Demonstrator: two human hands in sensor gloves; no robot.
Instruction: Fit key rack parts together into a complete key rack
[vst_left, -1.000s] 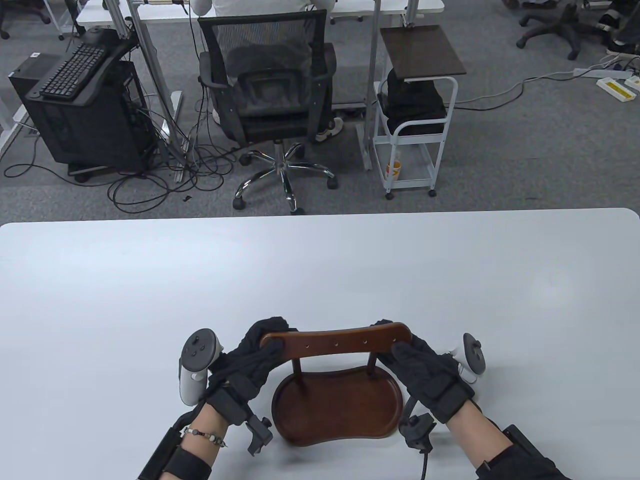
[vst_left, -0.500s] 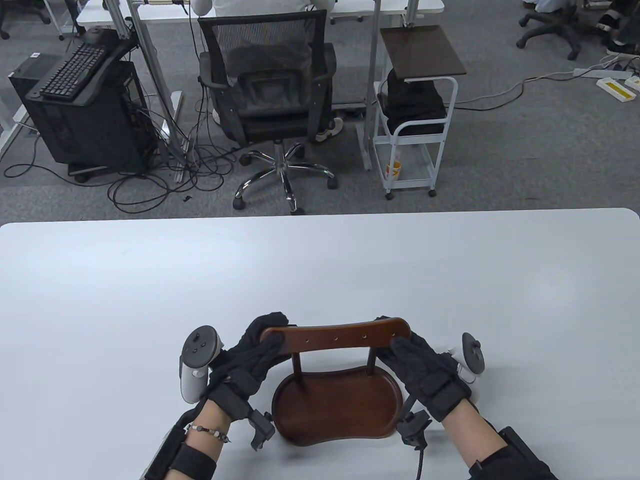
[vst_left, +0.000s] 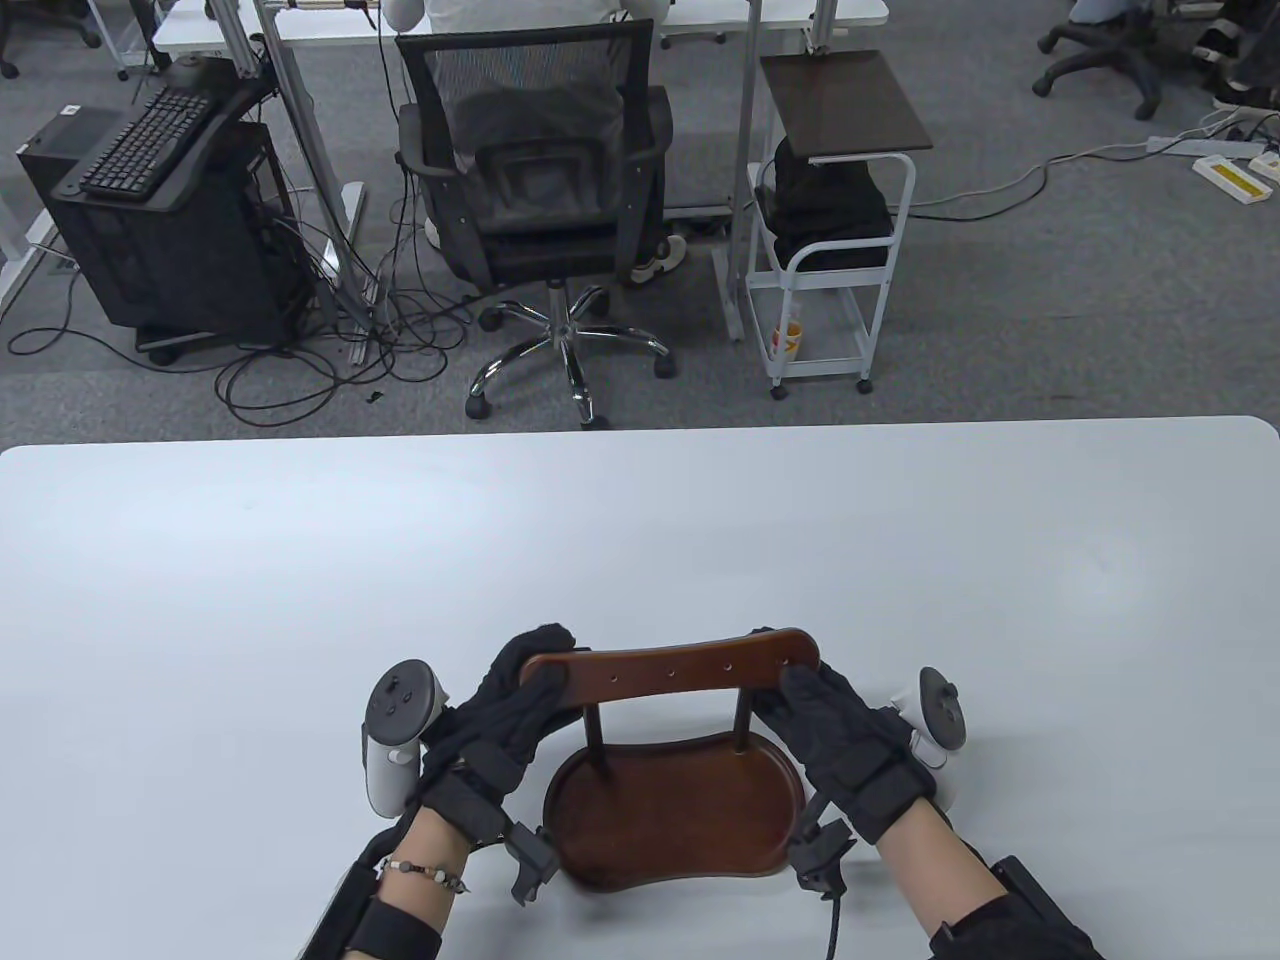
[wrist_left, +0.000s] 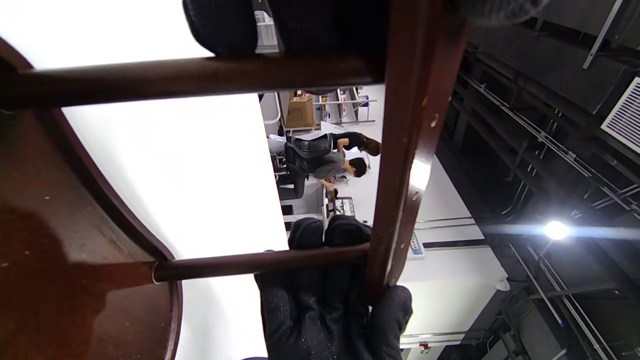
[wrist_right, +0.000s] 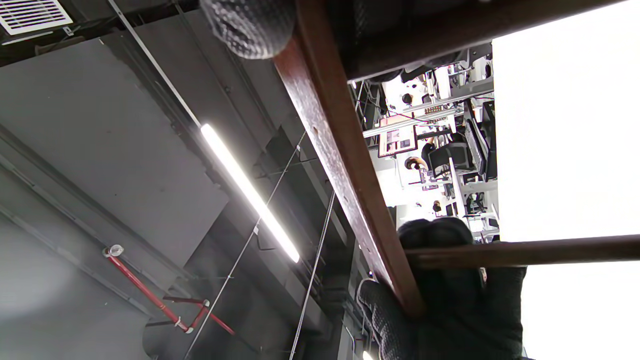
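Observation:
A dark wooden key rack stands near the table's front edge: an oval tray base (vst_left: 675, 815), two thin posts (vst_left: 596, 738) and a top bar (vst_left: 672, 669) with several small holes. My left hand (vst_left: 515, 705) grips the bar's left end. My right hand (vst_left: 815, 705) grips the bar's right end. The left wrist view shows the bar (wrist_left: 405, 150), both posts (wrist_left: 200, 75) and the tray base (wrist_left: 60, 250), with the right hand (wrist_left: 330, 305) beyond. The right wrist view shows the bar (wrist_right: 345, 165) and a post (wrist_right: 525, 251), with the left hand (wrist_right: 450, 305) at its far end.
The white table (vst_left: 640, 540) stretches behind and to both sides of the rack. Beyond its far edge are an office chair (vst_left: 540, 200), a white cart (vst_left: 830, 230) and a computer tower (vst_left: 160, 220) on the floor.
The top bar has risen slightly at its right end and both hands have shifted a little with it. The tray base has not moved.

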